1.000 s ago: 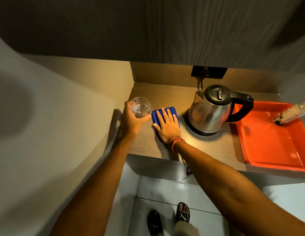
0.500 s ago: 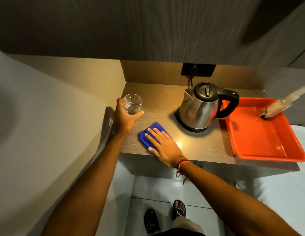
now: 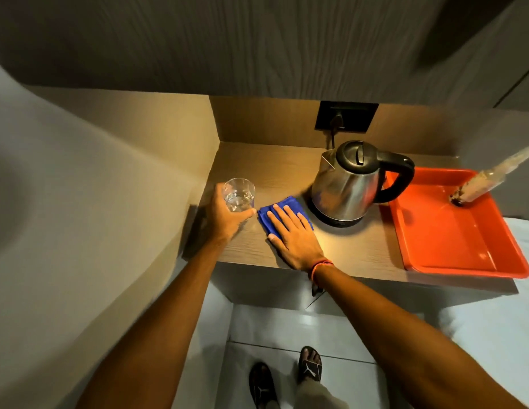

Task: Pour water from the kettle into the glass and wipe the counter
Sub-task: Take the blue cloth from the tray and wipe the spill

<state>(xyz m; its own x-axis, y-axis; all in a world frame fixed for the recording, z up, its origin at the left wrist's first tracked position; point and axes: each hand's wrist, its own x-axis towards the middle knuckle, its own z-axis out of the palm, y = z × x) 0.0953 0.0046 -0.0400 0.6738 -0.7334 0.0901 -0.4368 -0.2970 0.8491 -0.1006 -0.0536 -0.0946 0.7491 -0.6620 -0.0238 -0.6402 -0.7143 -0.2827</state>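
Note:
A clear glass (image 3: 239, 193) with a little water stands at the left of the wooden counter (image 3: 357, 249), and my left hand (image 3: 225, 215) is wrapped around it. A folded blue cloth (image 3: 282, 208) lies flat on the counter just right of the glass. My right hand (image 3: 292, 237) presses on the cloth with fingers spread. The steel kettle (image 3: 346, 187) with a black lid and handle sits on its base behind and to the right of the cloth.
An orange tray (image 3: 452, 240) fills the counter's right end, with a clear bottle (image 3: 487, 184) leaning in its far corner. A black wall socket (image 3: 346, 116) with the kettle's plug sits behind. A wall closes the left side. My sandalled feet stand below the counter.
My right hand slid the blue cloth from the far middle toward the front edge, then back up beside the kettle. My left hand kept hold of the glass.

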